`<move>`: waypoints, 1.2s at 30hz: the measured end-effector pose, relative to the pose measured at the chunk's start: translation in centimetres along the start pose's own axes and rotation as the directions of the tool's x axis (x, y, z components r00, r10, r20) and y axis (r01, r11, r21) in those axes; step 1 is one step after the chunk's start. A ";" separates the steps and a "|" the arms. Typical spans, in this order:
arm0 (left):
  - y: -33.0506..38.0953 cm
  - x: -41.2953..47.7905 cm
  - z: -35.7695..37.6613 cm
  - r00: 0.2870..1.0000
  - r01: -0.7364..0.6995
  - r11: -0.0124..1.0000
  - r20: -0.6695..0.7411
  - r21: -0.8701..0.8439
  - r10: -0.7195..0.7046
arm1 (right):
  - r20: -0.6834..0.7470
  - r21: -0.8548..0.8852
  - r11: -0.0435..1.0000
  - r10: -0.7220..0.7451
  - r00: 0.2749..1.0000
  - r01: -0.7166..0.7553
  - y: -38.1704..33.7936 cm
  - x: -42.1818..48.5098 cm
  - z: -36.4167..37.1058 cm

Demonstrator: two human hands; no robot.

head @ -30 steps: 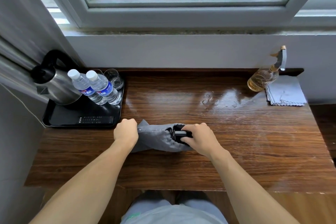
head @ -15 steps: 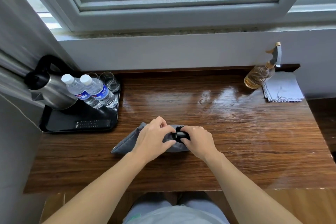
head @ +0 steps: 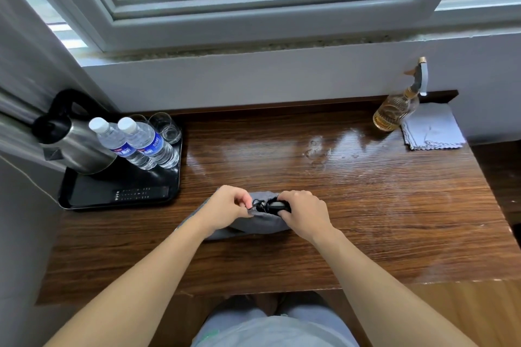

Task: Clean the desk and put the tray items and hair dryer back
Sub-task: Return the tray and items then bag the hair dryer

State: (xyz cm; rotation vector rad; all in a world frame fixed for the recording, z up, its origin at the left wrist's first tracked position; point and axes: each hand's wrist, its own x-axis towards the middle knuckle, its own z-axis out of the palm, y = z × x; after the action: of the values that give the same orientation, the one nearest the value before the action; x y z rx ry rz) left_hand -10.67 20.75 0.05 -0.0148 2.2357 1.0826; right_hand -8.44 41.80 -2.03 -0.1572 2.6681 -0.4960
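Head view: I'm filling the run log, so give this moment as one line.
left hand: pinches drawstring | right hand: grips grey pouch mouth | tray: kettle, two bottles, glasses, remote | spray bottle, cloth: desk back right

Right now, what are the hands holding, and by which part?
Both grip the grey bag at its open mouth, left hand and right hand on opposite sides.

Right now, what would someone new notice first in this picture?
The left hand and right hand grip the mouth of a grey pouch at the front middle of the desk. A black tray with a kettle and two water bottles sits at the left; a spray bottle stands by a folded cloth at the far right.
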 end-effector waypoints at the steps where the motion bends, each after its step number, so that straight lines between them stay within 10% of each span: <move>1: -0.3 -0.2 -0.3 1.000 -0.009 1.000 0.006 -0.017 0.009 | 0.006 0.004 1.000 0.002 1.000 -0.002 -0.1 0.0 0.0; 13: 2.8 -2.7 3.4 0.985 0.072 0.880 -0.175 0.470 0.013 | -0.041 0.045 0.999 -0.027 0.999 0.028 -0.7 -0.9 1.2; 18: 3.3 -2.5 2.0 0.979 0.204 0.914 0.053 -0.351 -0.198 | -0.033 0.035 0.999 -0.022 0.999 0.023 -0.2 -1.3 1.3; 24: 1.4 -2.2 0.7 0.975 0.186 0.800 0.006 -0.570 -0.223 | -0.047 0.009 0.999 -0.047 0.998 0.047 -0.8 -1.2 1.4; 31: 0.7 -2.6 2.2 0.984 0.068 0.996 -0.161 -0.061 -0.077 | -0.032 0.035 0.999 -0.027 0.999 0.028 -2.2 -1.6 2.7; 36: 2.6 -3.5 4.4 0.919 0.118 0.836 -0.379 0.536 0.113 | -0.033 0.119 0.993 0.023 0.999 -0.019 -3.3 -2.5 3.8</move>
State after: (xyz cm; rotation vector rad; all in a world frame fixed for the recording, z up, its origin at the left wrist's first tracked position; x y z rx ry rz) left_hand -6.23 24.68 1.89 0.0085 2.8463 0.4092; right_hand -4.46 37.99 -3.09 -0.0860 2.6612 -0.6537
